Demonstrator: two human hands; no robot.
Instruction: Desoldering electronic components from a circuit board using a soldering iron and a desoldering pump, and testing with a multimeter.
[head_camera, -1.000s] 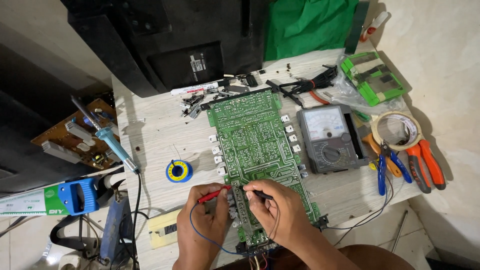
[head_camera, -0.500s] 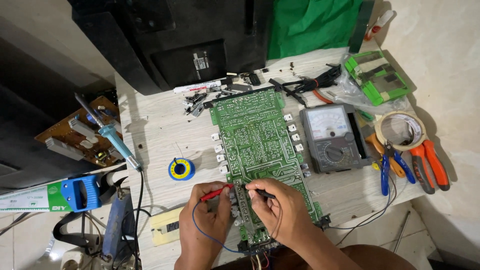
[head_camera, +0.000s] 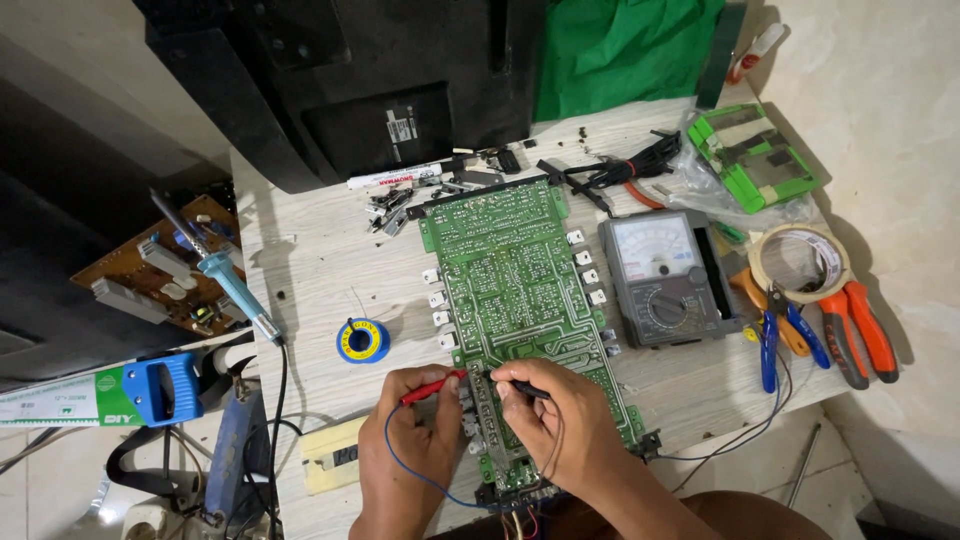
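Note:
A long green circuit board (head_camera: 515, 280) lies solder side up on the pale wooden table (head_camera: 320, 270). My left hand (head_camera: 410, 440) holds a red test probe (head_camera: 432, 387) with its tip at the board's near left edge. My right hand (head_camera: 555, 415) pinches a black test probe (head_camera: 528, 389) against the board's near part. The two tips are close together. Thin wires run from the probes toward me and round to the grey analog multimeter (head_camera: 668, 278) right of the board.
A soldering iron (head_camera: 222, 272) with a blue handle and a solder spool (head_camera: 362, 340) lie left of the board. Pliers and cutters (head_camera: 810, 335), a tape roll (head_camera: 800, 260) and a green case (head_camera: 755, 155) sit at right. A black casing (head_camera: 340, 80) stands behind. Loose parts (head_camera: 420, 190) lie nearby.
Both hands hold the probes in the same place on the board. Only the view has shifted slightly.

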